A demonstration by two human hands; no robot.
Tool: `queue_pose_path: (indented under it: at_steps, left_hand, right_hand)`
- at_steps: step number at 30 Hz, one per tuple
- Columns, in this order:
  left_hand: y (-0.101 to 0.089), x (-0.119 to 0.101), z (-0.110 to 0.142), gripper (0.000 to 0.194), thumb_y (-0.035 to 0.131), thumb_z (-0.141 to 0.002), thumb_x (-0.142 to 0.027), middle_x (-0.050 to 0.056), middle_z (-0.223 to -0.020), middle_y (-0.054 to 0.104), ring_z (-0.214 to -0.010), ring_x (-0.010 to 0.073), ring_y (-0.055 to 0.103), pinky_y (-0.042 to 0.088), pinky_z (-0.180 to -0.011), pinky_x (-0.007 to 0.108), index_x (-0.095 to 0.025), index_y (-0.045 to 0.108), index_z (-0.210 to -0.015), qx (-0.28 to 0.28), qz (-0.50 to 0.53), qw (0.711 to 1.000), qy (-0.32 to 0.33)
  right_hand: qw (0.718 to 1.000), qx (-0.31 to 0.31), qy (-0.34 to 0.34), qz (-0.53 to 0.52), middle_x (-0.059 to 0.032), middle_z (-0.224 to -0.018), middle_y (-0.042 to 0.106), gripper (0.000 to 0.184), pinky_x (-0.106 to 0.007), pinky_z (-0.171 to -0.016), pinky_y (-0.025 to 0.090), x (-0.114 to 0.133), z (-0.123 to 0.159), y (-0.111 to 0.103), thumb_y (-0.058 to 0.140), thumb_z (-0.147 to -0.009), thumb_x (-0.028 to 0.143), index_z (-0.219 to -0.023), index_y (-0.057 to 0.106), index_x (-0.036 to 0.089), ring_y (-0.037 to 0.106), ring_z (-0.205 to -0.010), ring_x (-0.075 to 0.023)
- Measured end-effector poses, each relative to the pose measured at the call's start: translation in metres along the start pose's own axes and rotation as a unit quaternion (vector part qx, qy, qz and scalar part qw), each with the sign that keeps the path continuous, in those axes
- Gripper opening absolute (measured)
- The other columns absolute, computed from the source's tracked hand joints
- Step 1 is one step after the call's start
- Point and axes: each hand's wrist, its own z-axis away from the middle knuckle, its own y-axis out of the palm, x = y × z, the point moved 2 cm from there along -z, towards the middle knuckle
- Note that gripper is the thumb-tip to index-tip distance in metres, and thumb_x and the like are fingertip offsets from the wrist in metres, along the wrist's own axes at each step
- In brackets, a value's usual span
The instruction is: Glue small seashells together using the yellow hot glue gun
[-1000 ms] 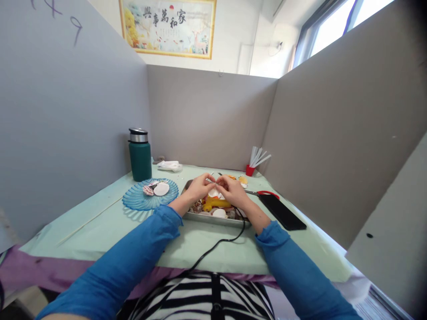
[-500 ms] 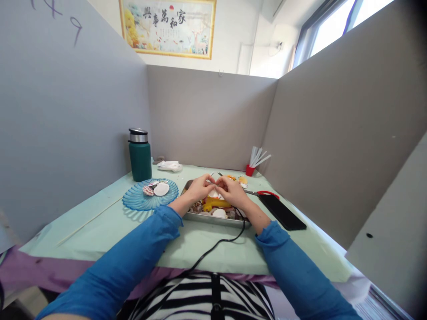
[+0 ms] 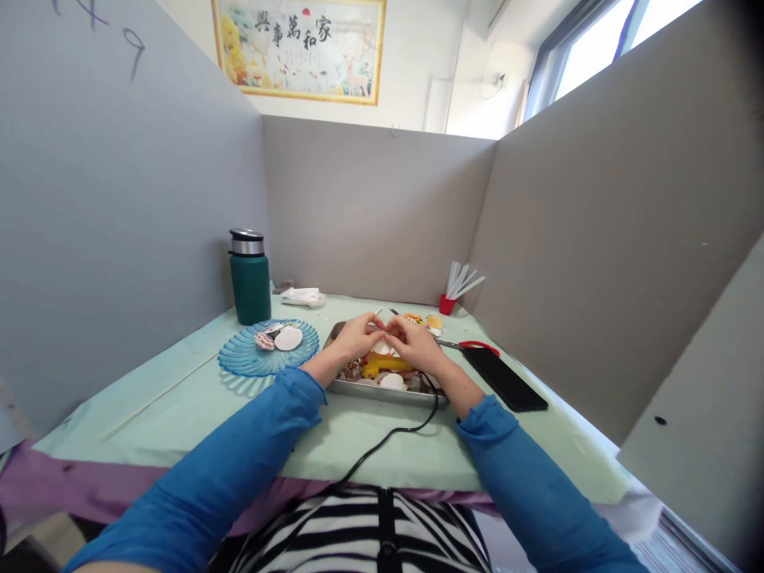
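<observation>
Over the metal tray (image 3: 364, 390), my left hand (image 3: 358, 337) and my right hand (image 3: 413, 342) meet with fingertips pinched close together. What they pinch is too small and too covered by the fingers to name. Beneath them in the tray lie a yellow glue gun (image 3: 387, 364), its black cord (image 3: 382, 444) running toward me, a white shell (image 3: 392, 382) and several smaller shells. To the left stands a blue scalloped glass plate (image 3: 239, 362) with a striped shell (image 3: 265, 341) and a white disc (image 3: 289, 339) on it.
A green bottle (image 3: 251, 286) stands behind the plate. At the right lie a black phone (image 3: 506, 380) and red-handled scissors (image 3: 481, 348). A red cup (image 3: 447, 305) holds several white glue sticks (image 3: 462, 280). Grey partitions (image 3: 376, 211) enclose the table.
</observation>
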Motion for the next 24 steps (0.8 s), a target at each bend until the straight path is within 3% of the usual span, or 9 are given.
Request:
queue_pose_path:
  at_steps: [24]
  left_hand:
    - [-0.0013,-0.0015,-0.0004,0.014,0.058,-0.076,-0.022,-0.002,-0.059,0.061,-0.041,0.0067,0.048,0.035,-0.042,0.016,-0.016,0.061,-0.089,-0.022,-0.021,0.999,0.013]
  right_hand:
    - [1.000,0.006,0.001,0.008,0.0013,-0.068,0.061,0.007,-0.022,-0.056,0.033,-0.0011,0.0001,0.0002,0.055,-0.082,0.024,-0.086,0.054,0.019,0.052,-0.060,-0.0116]
